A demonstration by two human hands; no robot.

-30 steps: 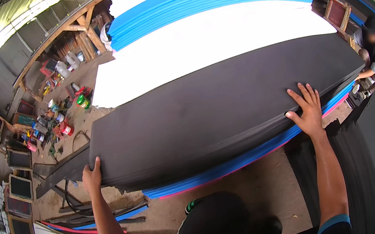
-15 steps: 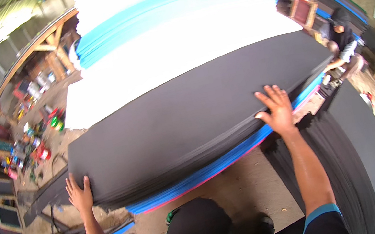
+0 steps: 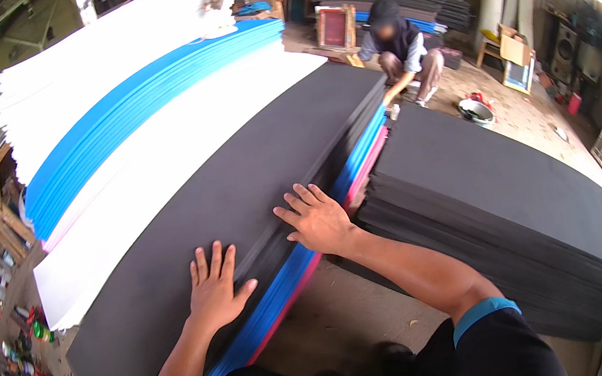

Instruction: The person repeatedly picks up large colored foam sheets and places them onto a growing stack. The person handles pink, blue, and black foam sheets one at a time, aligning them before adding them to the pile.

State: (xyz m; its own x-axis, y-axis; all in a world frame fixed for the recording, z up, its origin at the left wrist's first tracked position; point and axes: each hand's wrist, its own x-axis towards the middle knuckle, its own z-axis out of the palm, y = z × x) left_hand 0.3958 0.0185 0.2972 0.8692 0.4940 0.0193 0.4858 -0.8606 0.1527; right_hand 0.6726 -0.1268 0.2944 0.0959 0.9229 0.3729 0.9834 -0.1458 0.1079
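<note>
A long stack of flat foam-like sheets lies before me, with a black sheet point(image 3: 185, 207) on top and blue sheets point(image 3: 273, 304) and a thin pink layer below. My left hand point(image 3: 215, 294) rests on the black sheet near its close edge, fingers spread. My right hand point(image 3: 317, 221) lies farther along the same edge, also with fingers apart and palm down. Neither hand holds anything. At the stack's far end a person point(image 3: 396, 44) in dark head covering crouches, one hand at the stack's corner.
To the right stands another tall stack of black sheets point(image 3: 505, 170). Beyond my stack rise white sheets point(image 3: 119, 242) and blue sheets point(image 3: 146, 118). Tools and cans point(image 3: 36, 368) litter the floor at left. A bowl point(image 3: 475, 111) sits on the floor at far right.
My view has turned to the right. My left hand has moved from the near left corner onto the black sheet's top, and both hands are now closer together.
</note>
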